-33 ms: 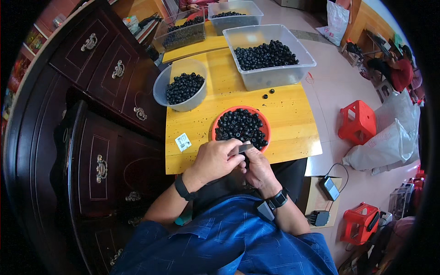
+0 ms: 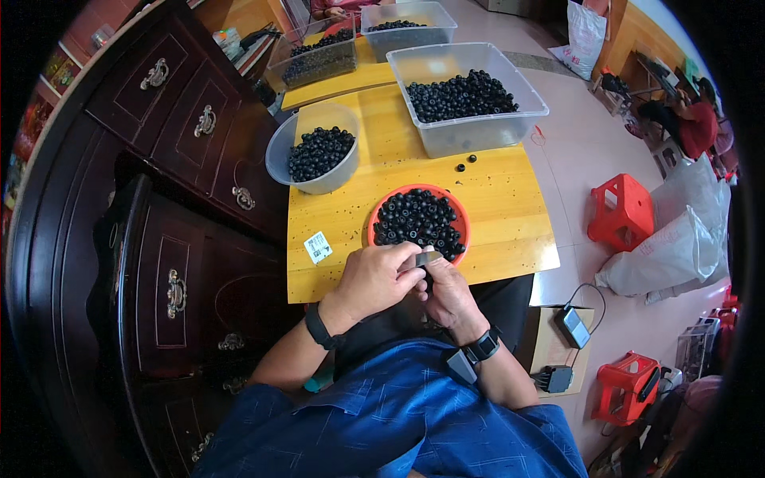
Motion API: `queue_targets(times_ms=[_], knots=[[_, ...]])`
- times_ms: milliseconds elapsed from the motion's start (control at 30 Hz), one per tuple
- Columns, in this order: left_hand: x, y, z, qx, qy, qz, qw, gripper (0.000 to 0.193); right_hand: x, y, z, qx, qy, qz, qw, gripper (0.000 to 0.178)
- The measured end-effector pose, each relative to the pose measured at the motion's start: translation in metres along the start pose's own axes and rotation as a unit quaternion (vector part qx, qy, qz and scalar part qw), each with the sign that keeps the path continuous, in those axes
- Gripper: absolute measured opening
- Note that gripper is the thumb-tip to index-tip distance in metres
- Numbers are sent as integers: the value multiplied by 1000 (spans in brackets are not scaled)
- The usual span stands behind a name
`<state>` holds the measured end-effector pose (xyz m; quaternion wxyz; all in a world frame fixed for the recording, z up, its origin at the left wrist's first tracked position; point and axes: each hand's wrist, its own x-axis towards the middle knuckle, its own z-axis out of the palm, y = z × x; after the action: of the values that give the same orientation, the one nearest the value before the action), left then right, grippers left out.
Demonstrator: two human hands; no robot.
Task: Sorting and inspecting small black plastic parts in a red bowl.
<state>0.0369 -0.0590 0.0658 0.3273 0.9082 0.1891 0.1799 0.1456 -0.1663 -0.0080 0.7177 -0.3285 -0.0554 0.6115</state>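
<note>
Close together, my two hands work just over the near edge of an orange-red bowl (image 2: pixel 465 239) full of small black ring-shaped parts (image 2: pixel 418 217). A short flat metal blade (image 2: pixel 428 258) runs between them. My left hand (image 2: pixel 378 279) is closed, its thumb and forefinger pinching the blade's left end. My right hand (image 2: pixel 452 299) is also closed, with its thumb against the blade's right end. Something dark shows among its curled fingers, mostly hidden, perhaps one of the black parts.
Two loose black parts (image 2: pixel 466 163) and a white label (image 2: pixel 318 247) lie on the yellow table (image 2: pixel 510 215). A round clear tub (image 2: pixel 319 183) and a large clear bin (image 2: pixel 470 139) hold more parts. Dark drawers (image 2: pixel 171 334) stand left, a red stool (image 2: pixel 621 213) right.
</note>
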Motion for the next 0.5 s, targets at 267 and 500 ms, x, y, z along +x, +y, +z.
queue_targets(times_ms=[267,500], knots=[[4,1,2,13,15,39,999,22,1,-8,2,13,-16,-35,999,21],[3,4,5,-50,55,14,997,20,-3,-15,-3,79,-42,15,996,13]])
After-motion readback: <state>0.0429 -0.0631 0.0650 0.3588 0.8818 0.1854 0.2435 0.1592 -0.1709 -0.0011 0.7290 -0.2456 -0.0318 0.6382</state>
